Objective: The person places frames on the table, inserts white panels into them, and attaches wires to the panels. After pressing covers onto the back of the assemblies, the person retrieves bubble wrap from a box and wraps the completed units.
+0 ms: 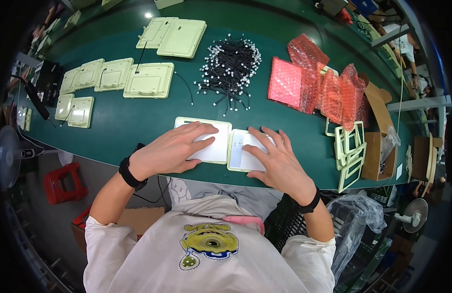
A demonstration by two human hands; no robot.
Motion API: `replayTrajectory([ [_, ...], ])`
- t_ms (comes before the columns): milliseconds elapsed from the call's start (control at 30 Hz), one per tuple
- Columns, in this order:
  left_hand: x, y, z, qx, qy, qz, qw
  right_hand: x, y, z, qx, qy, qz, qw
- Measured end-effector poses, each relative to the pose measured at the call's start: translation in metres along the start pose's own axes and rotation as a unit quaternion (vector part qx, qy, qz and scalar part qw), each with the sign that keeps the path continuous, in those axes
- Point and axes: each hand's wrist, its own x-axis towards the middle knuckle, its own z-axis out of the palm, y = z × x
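Two pale green frames with flat panels in them lie side by side at the table's near edge. My left hand point(179, 148) is spread over the left framed panel point(218, 146), which is plain white; the fingers hide part of it. On the right framed panel point(238, 158), white with a bluish-grey strip and a small printed mark, the spread fingers of my right hand point(280, 163) rest. Its thumb lies near the frame's lower edge. Neither hand grips anything. Beyond them sits a heap of short black cables point(231, 66) with white connectors.
Pale green housings point(148, 80) stand at the far left, some with black cables. Right of the heap are red bubble-wrap pouches point(309, 83), then stacked empty frames point(350, 151) and an open cardboard box point(380, 151). A red stool point(65, 183) is on the floor at left.
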Motion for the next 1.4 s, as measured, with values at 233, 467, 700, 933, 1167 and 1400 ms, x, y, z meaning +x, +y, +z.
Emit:
replayTrajectory([
  [233, -0.001, 0.002, -0.015, 0.068, 0.008, 0.010, 0.998, 0.036, -0.018, 0.017, 0.087, 0.073, -0.030, 0.993],
  [467, 0.000, -0.011, -0.012, 0.021, -0.031, 0.023, 0.999, 0.049, -0.022, 0.038, 0.123, 0.097, -0.025, 0.987],
  [700, 0.004, -0.020, -0.015, 0.020, -0.042, 0.052, 0.998, 0.053, -0.020, 0.039, 0.137, 0.114, -0.011, 0.984],
  [933, 0.002, -0.017, -0.009, 0.069, -0.031, 0.082, 0.994, 0.053, -0.021, 0.039, 0.120, 0.129, -0.004, 0.984],
  [1167, -0.014, -0.008, -0.014, 0.050, 0.038, 0.012, 0.998, 0.053, -0.021, 0.039, 0.114, 0.126, 0.002, 0.985],
  [1400, -0.017, -0.014, -0.020, 0.075, -0.007, -0.032, 0.997, 0.051, -0.023, 0.039, 0.113, 0.117, 0.010, 0.987],
])
